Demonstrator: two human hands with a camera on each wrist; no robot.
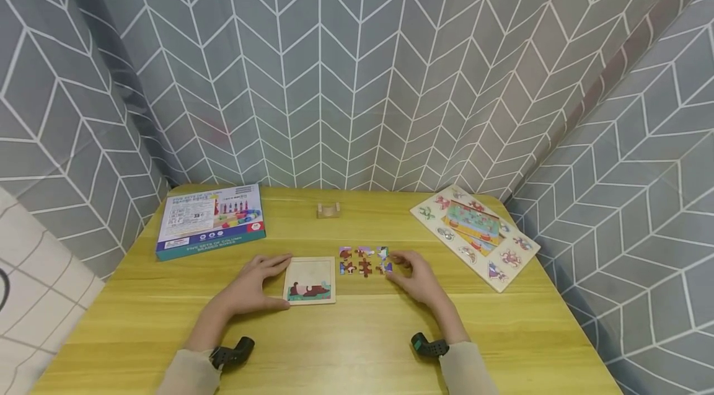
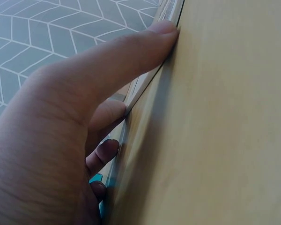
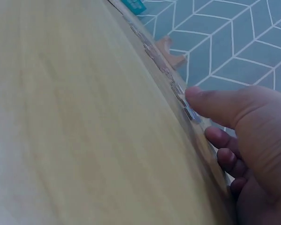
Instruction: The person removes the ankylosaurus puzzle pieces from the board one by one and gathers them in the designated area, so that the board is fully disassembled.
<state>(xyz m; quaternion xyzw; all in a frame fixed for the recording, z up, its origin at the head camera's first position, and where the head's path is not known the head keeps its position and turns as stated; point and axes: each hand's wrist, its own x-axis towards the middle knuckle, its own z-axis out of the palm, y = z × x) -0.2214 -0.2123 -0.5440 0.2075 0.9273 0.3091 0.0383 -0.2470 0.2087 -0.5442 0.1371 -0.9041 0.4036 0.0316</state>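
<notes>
On the table lies a square wooden puzzle tray [image 1: 311, 262], with pieces of a brown animal picture filling its lower part. My left hand [image 1: 258, 286] holds the tray at its left side, thumb at the near corner and index finger at the far one. In the left wrist view the thumb [image 2: 145, 49] presses against the tray's edge. Right of the tray, several loose jigsaw pieces [image 1: 365, 268] lie in two rows. My right hand [image 1: 417, 278] rests at their right end, fingers loosely bent, with index fingertip and thumb at the outermost pieces; nothing is lifted.
A blue and white toy box [image 1: 212, 221] stands at the back left. A small wooden holder [image 1: 328, 211] sits at the back middle. At the back right a white picture board [image 1: 504, 274] carries colourful cards [image 1: 474, 226]. A patterned curtain [image 1: 334, 72] hangs behind the table.
</notes>
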